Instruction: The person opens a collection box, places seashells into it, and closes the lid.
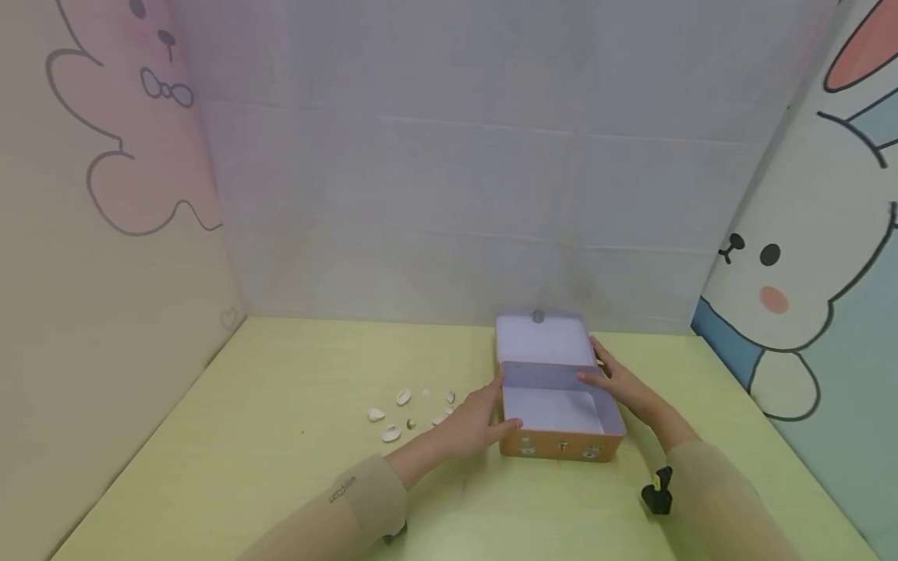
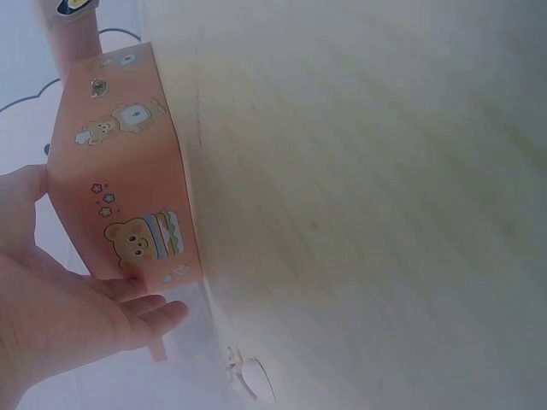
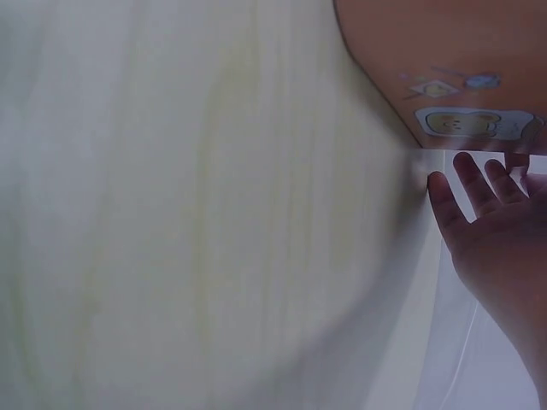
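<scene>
An orange suitcase-style box (image 1: 561, 447) with cartoon bear stickers and a small metal latch stands on the table, its lid (image 1: 543, 339) raised at the back. Its pale lilac inside looks bare. My left hand (image 1: 471, 425) lies along the box's left side, thumb by the front rim and straight fingers against the wall. At the right rear corner, my right hand (image 1: 623, 383) has its thumb over the rim and its spread fingers (image 3: 440, 201) beyond the corner, beside the raised lid. Several white seashells (image 1: 391, 433) lie left of the box, a few partly behind the left hand.
The yellow-green table (image 1: 302, 467) reaches back to a white sheet wall (image 1: 421, 195). Side panels with cartoon drawings, such as the rabbit panel (image 1: 793, 257), bound it left and right. A small black object (image 1: 657, 499) shows beside the right sleeve.
</scene>
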`<action>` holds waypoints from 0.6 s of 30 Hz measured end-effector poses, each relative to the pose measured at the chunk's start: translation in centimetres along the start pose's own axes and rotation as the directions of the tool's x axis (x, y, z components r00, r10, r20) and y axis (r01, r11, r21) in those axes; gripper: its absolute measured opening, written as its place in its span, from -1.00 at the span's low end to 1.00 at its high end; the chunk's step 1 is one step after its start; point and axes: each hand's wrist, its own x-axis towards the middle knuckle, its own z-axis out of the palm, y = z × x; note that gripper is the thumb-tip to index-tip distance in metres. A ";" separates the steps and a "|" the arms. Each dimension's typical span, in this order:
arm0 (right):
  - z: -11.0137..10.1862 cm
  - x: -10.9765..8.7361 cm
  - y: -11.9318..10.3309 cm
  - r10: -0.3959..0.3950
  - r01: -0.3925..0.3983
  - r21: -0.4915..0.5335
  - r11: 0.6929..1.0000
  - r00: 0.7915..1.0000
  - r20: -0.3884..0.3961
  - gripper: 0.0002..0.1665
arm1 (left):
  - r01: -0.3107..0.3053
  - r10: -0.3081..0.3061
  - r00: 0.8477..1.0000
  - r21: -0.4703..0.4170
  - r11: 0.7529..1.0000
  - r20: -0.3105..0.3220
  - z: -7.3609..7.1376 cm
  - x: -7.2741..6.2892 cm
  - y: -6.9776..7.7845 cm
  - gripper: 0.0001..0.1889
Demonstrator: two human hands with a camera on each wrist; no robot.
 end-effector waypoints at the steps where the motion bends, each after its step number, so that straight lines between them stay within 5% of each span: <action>1: 0.0 -0.1 0.0 0.000 0.000 0.005 1.000 1.000 0.001 0.14 | 0.001 -0.001 1.000 -0.005 1.000 -0.001 0.0 0.0 0.1 -0.09; 11: 0.0 -0.8 -0.4 0.007 -0.007 -0.018 1.000 1.000 0.006 0.06 | 0.011 -0.011 1.000 -0.009 1.000 -0.009 -0.3 0.1 -0.2 -0.10; 18: -0.1 -1.5 -0.1 0.008 -0.008 -0.038 0.999 1.000 0.013 0.02 | -0.022 0.020 1.000 0.086 0.996 0.023 -0.7 0.0 -0.7 -0.10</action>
